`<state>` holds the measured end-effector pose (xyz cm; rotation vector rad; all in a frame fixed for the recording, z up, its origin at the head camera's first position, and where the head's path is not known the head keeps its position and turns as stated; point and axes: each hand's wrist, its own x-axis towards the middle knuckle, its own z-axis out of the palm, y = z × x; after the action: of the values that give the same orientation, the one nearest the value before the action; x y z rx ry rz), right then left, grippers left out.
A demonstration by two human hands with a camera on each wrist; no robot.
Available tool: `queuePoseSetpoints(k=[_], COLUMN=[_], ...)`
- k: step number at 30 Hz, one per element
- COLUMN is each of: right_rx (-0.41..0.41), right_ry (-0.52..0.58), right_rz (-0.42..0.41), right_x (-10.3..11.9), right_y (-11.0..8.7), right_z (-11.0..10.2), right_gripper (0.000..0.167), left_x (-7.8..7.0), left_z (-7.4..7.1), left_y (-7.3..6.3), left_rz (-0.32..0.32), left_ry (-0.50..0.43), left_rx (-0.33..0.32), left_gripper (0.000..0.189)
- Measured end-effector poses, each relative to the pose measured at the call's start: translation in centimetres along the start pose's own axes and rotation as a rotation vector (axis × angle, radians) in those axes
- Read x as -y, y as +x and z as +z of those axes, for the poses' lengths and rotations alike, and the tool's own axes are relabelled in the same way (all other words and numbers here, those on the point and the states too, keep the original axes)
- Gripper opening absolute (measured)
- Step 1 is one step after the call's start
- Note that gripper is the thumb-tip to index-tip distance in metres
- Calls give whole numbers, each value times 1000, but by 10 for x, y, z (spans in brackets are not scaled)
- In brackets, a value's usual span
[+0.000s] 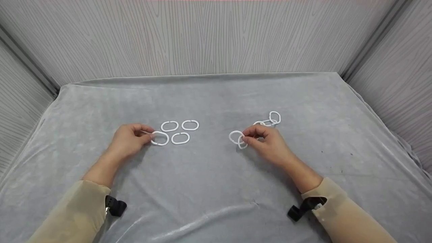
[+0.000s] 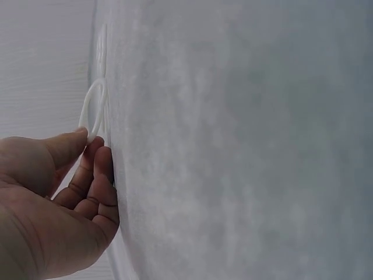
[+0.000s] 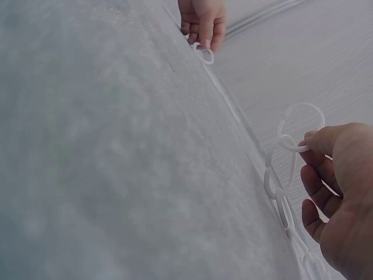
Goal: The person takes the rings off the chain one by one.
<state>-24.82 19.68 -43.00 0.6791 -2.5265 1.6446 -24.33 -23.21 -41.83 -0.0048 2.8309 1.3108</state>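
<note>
My left hand [image 1: 130, 140] pinches one end of a white oval plastic link [image 1: 160, 138] between thumb and fingers, lifted at a tilt in the left wrist view. Three more loose links, such as the near one [image 1: 180, 138], lie just beyond it on the cloth. On the other side, my right hand [image 1: 268, 143] pinches a white link [image 1: 236, 137] at the end of a chain. Another joined link [image 1: 242, 143] hangs through it below the fingertips. In the right wrist view the chain [image 3: 284, 210] trails down behind the fingers to the cloth, partly hidden by the hand.
A grey cloth [image 1: 209, 175] with soft wrinkles covers the table. The chain's far end link [image 1: 275, 117] lies beyond my right hand. Pale wood-grain panels [image 1: 216, 37] stand behind the table and at both sides.
</note>
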Motion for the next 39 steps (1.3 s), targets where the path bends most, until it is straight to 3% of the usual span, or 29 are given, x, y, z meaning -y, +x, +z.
queuePoseSetpoints(k=[12, 22, 27, 33, 39], right_rx=[3, -3, -1, -1, 0], right_ry=[9, 1, 6, 0, 3], right_rz=[-7, 3, -1, 0, -8], right_x=[-1, -1, -1, 0, -1], right_y=[1, 1, 1, 1, 0], right_z=[0, 1, 1, 1, 1], right_gripper=[8, 8, 8, 8, 8], left_x=[1, -2, -6, -26, -59], left_z=[0, -5, -5, 0, 19], left_y=[-1, -6, -8, -12, -17], left_rz=[26, -6, 6, 60, 116], left_ry=[38, 79, 58, 13, -69], left_rx=[-27, -27, -58, -106, -79], left_gripper=[18, 22, 22, 21, 21])
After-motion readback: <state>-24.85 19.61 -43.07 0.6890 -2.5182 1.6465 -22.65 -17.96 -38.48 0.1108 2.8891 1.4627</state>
